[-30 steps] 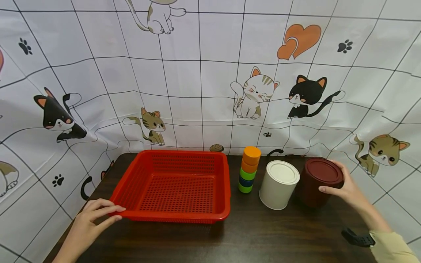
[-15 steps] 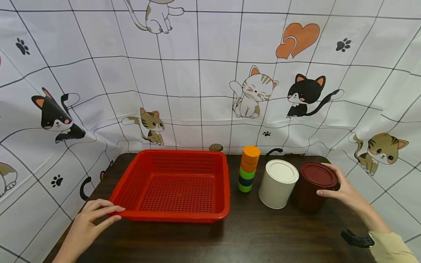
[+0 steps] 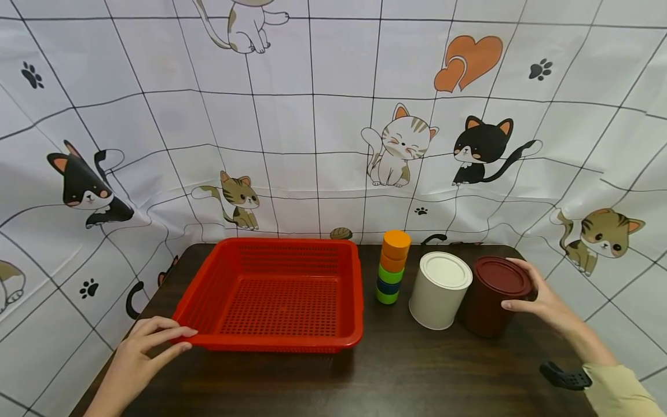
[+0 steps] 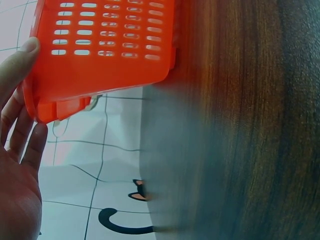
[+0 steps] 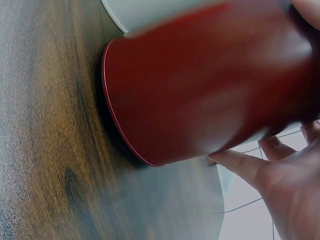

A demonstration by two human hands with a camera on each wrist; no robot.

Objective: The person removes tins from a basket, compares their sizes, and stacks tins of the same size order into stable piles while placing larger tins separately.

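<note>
At the near left corner of the red plastic basket [image 3: 276, 343], my left hand [image 3: 136, 354] pinches the rim. The left wrist view puts the thumb on one side of the slotted basket [image 4: 100, 75] and the fingers on the other. My right hand [image 3: 544, 304] holds a dark red lidded can [image 3: 490, 304] by its upper part, thumb in front and fingers round the far side. In the right wrist view the red can [image 5: 200, 90] stands upright with its base rim close over the wood. A cream lidded can [image 3: 439, 298] is directly left of it.
Between basket and cream can rises a stack of orange, green and dark blue round pieces [image 3: 392, 269]. Everything stands on a dark wooden table [image 3: 396, 370]. A white cat-print sheet [image 3: 292, 127] hangs close behind and at both sides.
My right hand has brought the dark red can leftward and toward the front, close up to the cream can, and it is lower in view. The left hand and basket have stayed put.
</note>
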